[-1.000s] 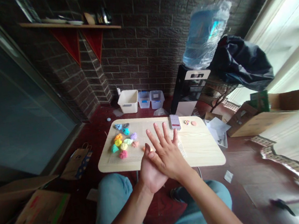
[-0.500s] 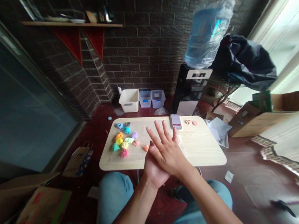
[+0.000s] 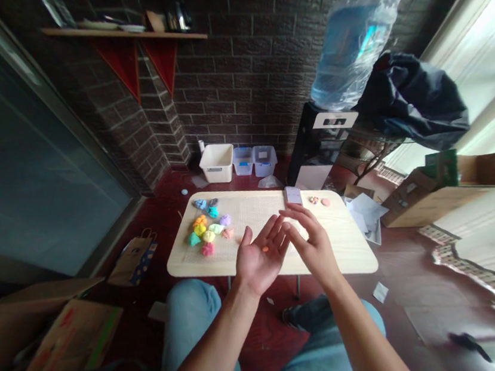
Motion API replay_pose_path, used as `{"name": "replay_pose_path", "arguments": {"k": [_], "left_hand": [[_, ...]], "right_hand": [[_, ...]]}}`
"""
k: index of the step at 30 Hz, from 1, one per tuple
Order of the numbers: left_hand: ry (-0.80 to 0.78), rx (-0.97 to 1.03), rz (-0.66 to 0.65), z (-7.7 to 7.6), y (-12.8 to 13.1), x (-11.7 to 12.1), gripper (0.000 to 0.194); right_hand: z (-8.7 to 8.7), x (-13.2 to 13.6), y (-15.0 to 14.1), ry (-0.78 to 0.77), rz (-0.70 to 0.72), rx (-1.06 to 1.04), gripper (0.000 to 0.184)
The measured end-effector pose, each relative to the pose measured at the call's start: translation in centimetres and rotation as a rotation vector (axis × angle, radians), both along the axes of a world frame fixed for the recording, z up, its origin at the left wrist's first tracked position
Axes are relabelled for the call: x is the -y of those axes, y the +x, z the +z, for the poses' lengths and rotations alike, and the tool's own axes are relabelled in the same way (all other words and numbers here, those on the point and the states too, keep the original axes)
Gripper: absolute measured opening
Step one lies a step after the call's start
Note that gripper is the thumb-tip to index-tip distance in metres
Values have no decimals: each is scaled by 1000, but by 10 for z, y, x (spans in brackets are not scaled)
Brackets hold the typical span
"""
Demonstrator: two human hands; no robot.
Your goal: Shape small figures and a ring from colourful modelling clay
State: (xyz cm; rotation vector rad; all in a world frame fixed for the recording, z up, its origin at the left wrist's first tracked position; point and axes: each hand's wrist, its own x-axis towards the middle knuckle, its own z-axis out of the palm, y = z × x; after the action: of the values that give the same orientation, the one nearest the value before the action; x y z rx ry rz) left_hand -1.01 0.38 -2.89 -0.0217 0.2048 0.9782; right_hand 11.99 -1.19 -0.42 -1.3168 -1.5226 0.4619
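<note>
The left hand (image 3: 259, 260) lies palm up with its grip wide open, and a small orange ball of modelling clay (image 3: 265, 249) rests on the palm, held by nothing but the open hand. The right hand (image 3: 312, 242) hangs just beside it, fingers curled down toward the thumb in a narrow grip with nothing visible inside (any crumb that small would be hard to see from up here). Both hands are above the near part of a light wood table (image 3: 348, 254), and a gridded mat (image 3: 251, 216) covers its left side. On that mat, well left of the hands, sits a cluster of clay lumps (image 3: 208, 232) in blue, teal, orange, yellow, green, purple and pink. Toward the far edge lie a phone (image 3: 292, 195), a tiny speckled clay piece (image 3: 314, 200) and a flat pinkish-orange clay disc (image 3: 325, 202), with the phone nearest the right hand's fingertips. Beyond the table stand a white bin (image 3: 216, 163) and two clear plastic boxes (image 3: 253, 160) on the floor.
</note>
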Motion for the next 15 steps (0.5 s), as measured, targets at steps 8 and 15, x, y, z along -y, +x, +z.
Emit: {"name": "replay_pose_path", "arguments": {"k": [8, 15], "left_hand": [[59, 9, -32, 12, 1, 9, 59], [167, -1, 38, 15, 13, 17, 52]], "right_hand": [[-11, 21, -23, -23, 108, 377, 51], [-13, 22, -40, -20, 71, 736, 62]]}}
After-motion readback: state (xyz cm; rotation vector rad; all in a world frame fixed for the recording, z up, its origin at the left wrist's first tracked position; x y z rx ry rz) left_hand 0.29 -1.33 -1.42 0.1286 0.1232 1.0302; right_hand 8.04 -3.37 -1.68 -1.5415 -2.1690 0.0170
